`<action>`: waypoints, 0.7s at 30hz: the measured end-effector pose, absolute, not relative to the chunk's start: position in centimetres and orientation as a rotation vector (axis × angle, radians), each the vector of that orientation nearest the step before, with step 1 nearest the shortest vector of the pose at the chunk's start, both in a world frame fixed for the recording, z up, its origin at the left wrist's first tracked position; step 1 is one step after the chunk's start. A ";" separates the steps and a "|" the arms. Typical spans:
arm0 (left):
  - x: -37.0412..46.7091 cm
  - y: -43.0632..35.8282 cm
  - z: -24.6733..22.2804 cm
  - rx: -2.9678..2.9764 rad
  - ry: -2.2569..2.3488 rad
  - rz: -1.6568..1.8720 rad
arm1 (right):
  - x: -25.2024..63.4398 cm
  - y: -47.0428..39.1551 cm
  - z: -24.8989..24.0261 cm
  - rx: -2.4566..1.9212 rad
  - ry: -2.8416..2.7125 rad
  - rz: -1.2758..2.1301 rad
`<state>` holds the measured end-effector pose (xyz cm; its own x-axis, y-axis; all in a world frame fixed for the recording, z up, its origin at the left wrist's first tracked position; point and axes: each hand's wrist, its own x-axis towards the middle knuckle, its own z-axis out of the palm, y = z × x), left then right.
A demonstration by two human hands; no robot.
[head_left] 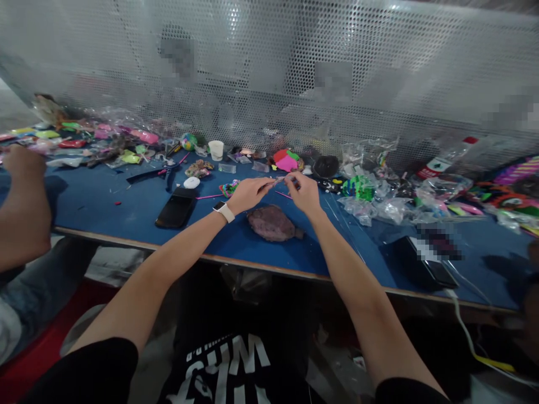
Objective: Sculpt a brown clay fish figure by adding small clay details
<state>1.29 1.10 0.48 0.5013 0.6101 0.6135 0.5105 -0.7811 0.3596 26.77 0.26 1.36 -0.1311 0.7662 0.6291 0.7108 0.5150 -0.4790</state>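
Note:
My left hand (249, 193), with a white-strapped watch (224, 211) on its wrist, pinches one end of a small greyish-pink piece (278, 180) that looks like soft clay. At the other end, the bent fingers of my right hand (304, 192) grip the same piece, so it spans the gap between both hands above the table. Below them a mottled mauve-brown oval lump (273, 223) with a short stub on its right lies on the blue tabletop. A thin pink stick (283, 195) rests close to my right fingers. A small multicoloured piece (229, 188) lies behind my left hand.
A black phone (177, 208), a white lump (192, 182) and a white cup (216, 150) stand left. Rightward are crumpled clear plastic (391, 207), a green patterned piece (357, 188) and a dark box (415, 261). Another person's arm (23, 207) rests far left. A perforated metal panel (261, 73) closes the back.

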 end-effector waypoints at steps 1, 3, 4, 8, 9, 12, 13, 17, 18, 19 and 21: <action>1.3 1.1 0.4 2.596 0.987 1.142 | 26.8 0.4 1.3 -1.230 -1.850 0.086; 1.2 1.0 0.4 2.569 1.005 1.145 | 26.8 0.6 1.1 -1.239 -1.803 0.088; 1.2 0.9 0.3 2.556 1.012 1.149 | 26.9 0.7 1.0 -1.241 -1.771 0.088; 1.3 1.0 0.2 2.534 1.011 1.172 | 27.2 1.0 0.7 -1.255 -1.643 0.116; 1.3 1.0 0.1 2.534 1.009 1.176 | 27.4 1.1 0.6 -1.258 -1.623 0.123; 1.2 1.2 0.0 2.511 1.011 1.176 | 27.6 1.0 0.5 -1.257 -1.593 0.144; 1.2 1.2 0.0 2.491 1.009 1.172 | 27.5 0.9 0.5 -1.252 -1.592 0.158; 1.0 1.3 0.0 2.378 0.985 1.165 | 26.3 0.2 0.5 -1.203 -1.651 0.216; 1.0 1.3 0.0 2.351 0.979 1.165 | 25.8 0.0 0.5 -1.185 -1.681 0.224; 1.0 1.3 0.0 2.326 0.972 1.165 | 25.3 -0.2 0.5 -1.166 -1.713 0.229; 1.1 1.2 0.0 2.279 0.958 1.178 | 24.3 -0.7 0.6 -1.132 -1.774 0.231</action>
